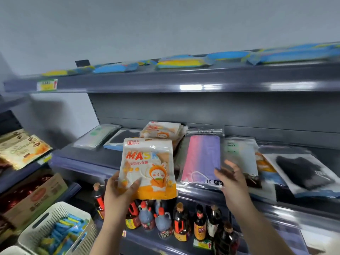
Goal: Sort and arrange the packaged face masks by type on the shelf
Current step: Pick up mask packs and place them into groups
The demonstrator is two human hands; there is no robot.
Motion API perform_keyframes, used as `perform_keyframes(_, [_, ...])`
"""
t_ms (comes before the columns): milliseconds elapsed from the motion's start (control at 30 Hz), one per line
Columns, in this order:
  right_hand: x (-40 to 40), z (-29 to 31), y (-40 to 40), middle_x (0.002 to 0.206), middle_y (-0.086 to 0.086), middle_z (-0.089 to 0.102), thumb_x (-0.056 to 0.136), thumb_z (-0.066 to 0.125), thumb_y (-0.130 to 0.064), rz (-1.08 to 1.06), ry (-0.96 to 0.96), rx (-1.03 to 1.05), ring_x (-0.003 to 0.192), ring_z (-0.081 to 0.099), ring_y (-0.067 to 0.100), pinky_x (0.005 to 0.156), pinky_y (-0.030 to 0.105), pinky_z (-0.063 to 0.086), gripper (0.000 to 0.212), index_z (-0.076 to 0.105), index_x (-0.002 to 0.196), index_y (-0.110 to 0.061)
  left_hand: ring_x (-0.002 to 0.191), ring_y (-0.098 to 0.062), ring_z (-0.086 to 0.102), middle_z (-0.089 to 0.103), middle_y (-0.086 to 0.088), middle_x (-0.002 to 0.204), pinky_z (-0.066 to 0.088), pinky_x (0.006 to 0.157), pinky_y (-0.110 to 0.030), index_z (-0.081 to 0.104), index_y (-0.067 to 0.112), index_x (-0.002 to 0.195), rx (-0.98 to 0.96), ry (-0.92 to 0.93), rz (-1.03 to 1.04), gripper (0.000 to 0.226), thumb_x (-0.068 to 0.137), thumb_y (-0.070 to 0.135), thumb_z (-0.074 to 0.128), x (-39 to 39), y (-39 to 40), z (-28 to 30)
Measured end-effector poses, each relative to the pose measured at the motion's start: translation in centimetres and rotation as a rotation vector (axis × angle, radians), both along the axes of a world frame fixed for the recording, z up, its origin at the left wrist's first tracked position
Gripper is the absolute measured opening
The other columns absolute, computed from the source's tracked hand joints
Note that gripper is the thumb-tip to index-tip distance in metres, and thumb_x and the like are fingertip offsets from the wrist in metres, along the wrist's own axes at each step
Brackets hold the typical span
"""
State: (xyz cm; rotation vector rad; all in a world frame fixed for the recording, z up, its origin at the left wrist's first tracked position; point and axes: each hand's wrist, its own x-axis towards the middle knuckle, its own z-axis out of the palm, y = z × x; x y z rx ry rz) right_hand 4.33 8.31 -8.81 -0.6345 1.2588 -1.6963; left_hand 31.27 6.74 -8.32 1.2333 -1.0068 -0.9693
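My left hand [120,190] grips the lower left corner of an orange-and-white "MASK" pack with a cartoon rabbit [149,166], held upright in front of the middle shelf [88,159]. A stack of the same orange packs [162,130] lies behind it on the shelf. My right hand [232,178] reaches over the shelf edge, fingers loosely spread, touching a clear pack of white masks [239,155] beside a pink-to-purple pack [202,159]. Black-mask packs lie at the right [303,173] and back left [125,137]. A pale green pack [97,135] sits far left.
The top shelf [165,81] carries blue and yellow packets. Sauce and vinegar bottles [180,221] stand on the shelf below my hands. A white basket [46,223] with blue packets sits at lower left, beside a cardboard box [36,197] and snack bags [22,151].
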Motion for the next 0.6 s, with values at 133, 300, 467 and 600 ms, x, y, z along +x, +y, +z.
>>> perform_keyframes(133, [1.1, 0.7, -2.0, 0.092, -0.004, 0.060, 0.085, 0.061, 0.004, -0.056, 0.043, -0.002, 0.084, 0.057, 0.010, 0.084, 0.033, 0.043, 0.040, 0.048, 0.116, -0.017, 0.089, -0.017, 0.063, 0.062, -0.009, 0.111, 0.050, 0.066, -0.026, 0.048, 0.011, 0.120, -0.008, 0.020, -0.020, 0.052, 0.075, 0.010, 0.075, 0.9, -1.6, 0.4])
perform_keyframes(300, [0.8, 0.7, -6.4, 0.114, 0.011, 0.063, 0.083, 0.065, -0.002, -0.048, 0.369, 0.096, 0.101, 0.059, 0.023, 0.090, 0.033, 0.044, 0.043, 0.049, 0.123, -0.006, 0.091, -0.019, 0.066, 0.064, -0.006, 0.109, 0.054, 0.069, -0.030, 0.048, 0.011, 0.123, -0.020, -0.004, -0.048, 0.055, 0.075, 0.013, 0.075, 1.3, -4.6, 1.0])
perform_keyframes(467, [1.7, 0.5, -9.4, 0.146, 0.015, 0.038, 0.084, 0.065, -0.018, -0.026, 1.002, 0.267, 0.136, 0.033, 0.031, 0.110, 0.039, 0.032, 0.066, 0.036, 0.141, -0.005, 0.095, -0.025, 0.067, 0.065, -0.010, 0.110, 0.055, 0.073, -0.033, 0.049, 0.008, 0.121, -0.026, 0.022, -0.042, 0.053, 0.075, 0.010, 0.075, 1.5, -7.5, 1.5])
perform_keyframes(600, [4.8, 2.5, -10.8, 0.122, 0.008, 0.059, 0.085, 0.067, -0.022, 0.073, 0.920, 0.067, 0.102, 0.056, 0.020, 0.078, 0.021, 0.044, 0.049, 0.050, 0.128, -0.007, 0.089, -0.022, 0.066, 0.065, -0.009, 0.108, 0.056, 0.064, -0.027, 0.049, 0.010, 0.117, -0.033, 0.045, -0.030, 0.047, 0.077, 0.009, 0.074, 1.4, -9.9, 2.4])
